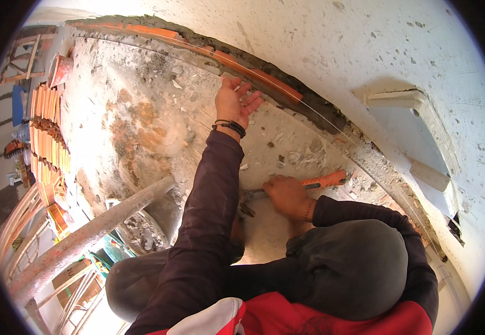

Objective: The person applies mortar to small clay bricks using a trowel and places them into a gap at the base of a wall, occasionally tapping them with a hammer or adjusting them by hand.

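My left hand (pixel 237 105), with dark bands at its wrist, is reaching forward with the fingers stretched out and apart. It is beside a row of orange bricks (pixel 276 84) set in grey mortar (pixel 326 114) along the foot of the wall; whether the fingertips touch the row I cannot tell. A thin taut string (pixel 331 124) runs along the bricks. Closer to me, my right hand (pixel 288 195) is closed round a hammer with an orange and black handle (pixel 329 178). The handle points right, and the hammer's dark head end is partly hidden near my feet.
Rubble and dust cover the floor (pixel 197 120). A thick, dirty pole (pixel 97 229) slants across the left. Stacked orange bricks (pixel 48 137) and a red bucket (pixel 60 70) stand farther left. The white wall (pixel 331 39) at right has a boxed recess (pixel 415 134).
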`<action>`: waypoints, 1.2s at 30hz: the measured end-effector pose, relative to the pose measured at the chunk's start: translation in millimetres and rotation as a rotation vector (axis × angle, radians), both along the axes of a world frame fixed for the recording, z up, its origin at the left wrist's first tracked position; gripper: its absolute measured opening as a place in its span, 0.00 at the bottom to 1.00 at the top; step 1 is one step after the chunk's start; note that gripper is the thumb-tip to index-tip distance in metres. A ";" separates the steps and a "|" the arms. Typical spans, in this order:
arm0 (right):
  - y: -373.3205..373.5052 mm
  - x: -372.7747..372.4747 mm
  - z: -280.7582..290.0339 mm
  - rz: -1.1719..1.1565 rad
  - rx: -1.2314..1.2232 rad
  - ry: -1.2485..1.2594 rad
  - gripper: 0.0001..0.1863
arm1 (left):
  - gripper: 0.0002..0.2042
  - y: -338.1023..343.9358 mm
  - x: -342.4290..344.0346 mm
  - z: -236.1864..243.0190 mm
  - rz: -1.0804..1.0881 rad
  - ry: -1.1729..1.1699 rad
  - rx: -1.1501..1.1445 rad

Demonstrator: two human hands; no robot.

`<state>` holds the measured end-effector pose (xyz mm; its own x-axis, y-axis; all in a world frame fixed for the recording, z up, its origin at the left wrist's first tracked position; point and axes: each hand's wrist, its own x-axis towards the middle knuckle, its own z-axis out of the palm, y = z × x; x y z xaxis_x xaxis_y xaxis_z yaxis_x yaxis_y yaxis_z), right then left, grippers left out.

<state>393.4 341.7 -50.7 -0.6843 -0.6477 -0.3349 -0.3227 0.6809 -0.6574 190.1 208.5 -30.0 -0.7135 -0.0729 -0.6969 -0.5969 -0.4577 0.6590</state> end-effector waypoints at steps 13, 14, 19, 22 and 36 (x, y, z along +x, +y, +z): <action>-0.4 -1.0 -5.0 0.058 0.005 -0.010 0.11 | 0.35 26.0 5.3 -5.6 0.007 0.040 0.081; -0.7 -0.1 -5.3 0.039 -0.010 0.012 0.11 | 0.35 26.0 5.1 -6.1 0.013 0.037 0.074; -2.9 2.9 -7.9 -0.011 -0.045 0.063 0.09 | 0.36 29.0 2.6 -5.2 0.021 0.033 0.067; -4.0 0.8 -7.6 0.028 -0.026 0.042 0.10 | 0.36 29.0 2.2 -4.3 0.018 0.029 0.053; -6.4 -6.6 -11.6 0.124 -0.027 0.110 0.07 | 0.32 16.7 -0.1 -7.6 0.036 0.027 -0.063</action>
